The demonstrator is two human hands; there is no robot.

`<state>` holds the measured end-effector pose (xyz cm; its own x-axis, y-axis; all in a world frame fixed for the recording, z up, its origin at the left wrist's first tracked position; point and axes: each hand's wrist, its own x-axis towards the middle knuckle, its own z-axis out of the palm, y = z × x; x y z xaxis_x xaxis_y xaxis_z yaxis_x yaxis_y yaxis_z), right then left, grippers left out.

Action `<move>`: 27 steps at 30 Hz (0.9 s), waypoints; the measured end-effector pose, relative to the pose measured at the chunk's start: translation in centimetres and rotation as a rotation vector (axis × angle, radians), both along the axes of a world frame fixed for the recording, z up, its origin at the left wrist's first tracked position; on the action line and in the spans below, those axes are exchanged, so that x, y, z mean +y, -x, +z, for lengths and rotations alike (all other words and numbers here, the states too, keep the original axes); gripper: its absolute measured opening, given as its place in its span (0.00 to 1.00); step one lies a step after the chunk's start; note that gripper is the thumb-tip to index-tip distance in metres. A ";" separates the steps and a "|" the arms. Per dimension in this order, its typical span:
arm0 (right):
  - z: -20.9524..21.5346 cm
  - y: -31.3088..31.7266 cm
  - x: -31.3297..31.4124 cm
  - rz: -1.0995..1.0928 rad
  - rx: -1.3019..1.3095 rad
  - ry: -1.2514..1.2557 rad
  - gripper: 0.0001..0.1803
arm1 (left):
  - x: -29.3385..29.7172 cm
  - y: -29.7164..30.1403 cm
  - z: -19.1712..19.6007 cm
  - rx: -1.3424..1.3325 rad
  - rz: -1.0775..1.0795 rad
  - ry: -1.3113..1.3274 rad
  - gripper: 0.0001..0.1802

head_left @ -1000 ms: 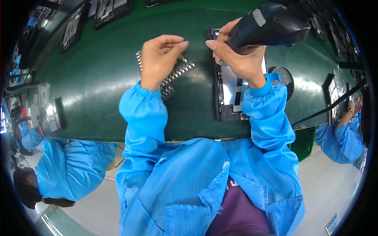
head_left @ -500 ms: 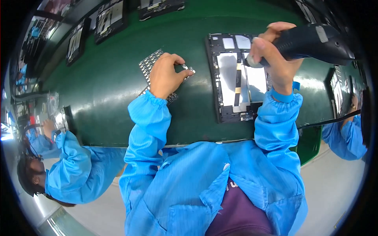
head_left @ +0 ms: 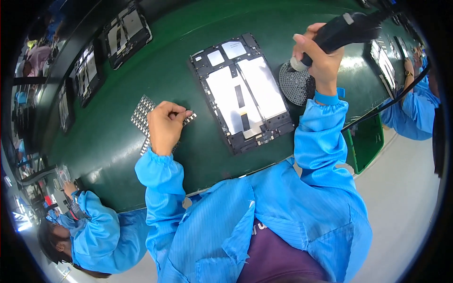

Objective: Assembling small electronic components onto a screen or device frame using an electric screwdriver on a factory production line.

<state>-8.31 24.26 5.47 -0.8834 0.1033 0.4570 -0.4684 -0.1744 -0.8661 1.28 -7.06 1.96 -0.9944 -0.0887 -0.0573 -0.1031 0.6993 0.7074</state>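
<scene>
My right hand (head_left: pixel 323 59) is wrapped round a black electric screwdriver (head_left: pixel 349 33). The driver's tip end points down over a round grey dish with a fine grid (head_left: pixel 295 87), partly hidden by my hand. On the left, my left hand (head_left: pixel 165 125) rests over a dark sheet (head_left: pixel 143 113) bearing rows of small light squares. Thumb and fingertips are pinched together at the sheet's right part; whatever they grip is too small to make out. Between my hands lies an opened tablet (head_left: pixel 269 87), its silver battery and black frame showing, touched by neither hand.
Several more opened tablets (head_left: pixel 126 35) stand along the far left, and another tablet (head_left: pixel 381 66) lies at the right. A green bin (head_left: pixel 365 146) sits below the table edge at right, near a black cable (head_left: pixel 377 111). Co-workers in blue sit on both sides.
My right hand and the screwdriver have left the tablet and are now over the round dish. The left thumb and fingers have closed into a pinch. The whole view has swung.
</scene>
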 end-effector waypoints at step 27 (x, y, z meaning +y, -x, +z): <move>-1.3 0.4 1.3 -0.052 0.024 -0.122 0.11 | 3.6 -2.6 -1.7 0.489 0.048 -0.041 0.05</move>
<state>-8.68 25.55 4.14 -0.8670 0.0909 0.4900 -0.4950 -0.0438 -0.8678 3.88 -3.44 0.26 -0.9007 -0.1426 0.4104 0.2162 0.6723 0.7080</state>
